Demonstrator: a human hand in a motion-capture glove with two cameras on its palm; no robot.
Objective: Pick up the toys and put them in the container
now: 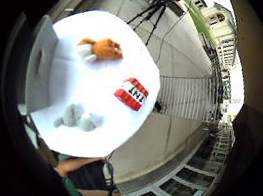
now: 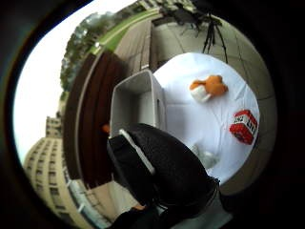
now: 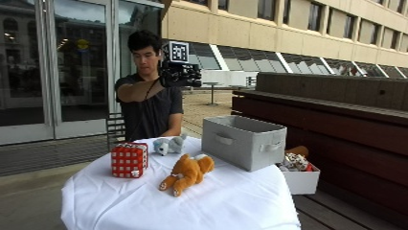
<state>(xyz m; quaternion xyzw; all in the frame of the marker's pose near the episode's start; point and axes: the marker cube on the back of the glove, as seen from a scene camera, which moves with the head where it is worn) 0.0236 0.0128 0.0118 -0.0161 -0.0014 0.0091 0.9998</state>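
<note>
a round table (image 3: 127, 201) with a white cloth (image 3: 236, 206) stands on a paved terrace. at 3 o'clock from the table, on a dark wooden bench (image 3: 357, 143), there is a white box (image 3: 303, 183) with some small items inside; what they are is not clear. at 12 o'clock, far behind, glass doors (image 3: 57, 67) and a beige building (image 3: 287, 24). a black tripod (image 1: 153, 10) stands on the pavement beyond the table.

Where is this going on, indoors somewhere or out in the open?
Outdoors, probably a paved courtyard between large buildings: a building facade rises behind, a long wooden bench runs alongside, and the white-clothed table stands on paving.
</note>
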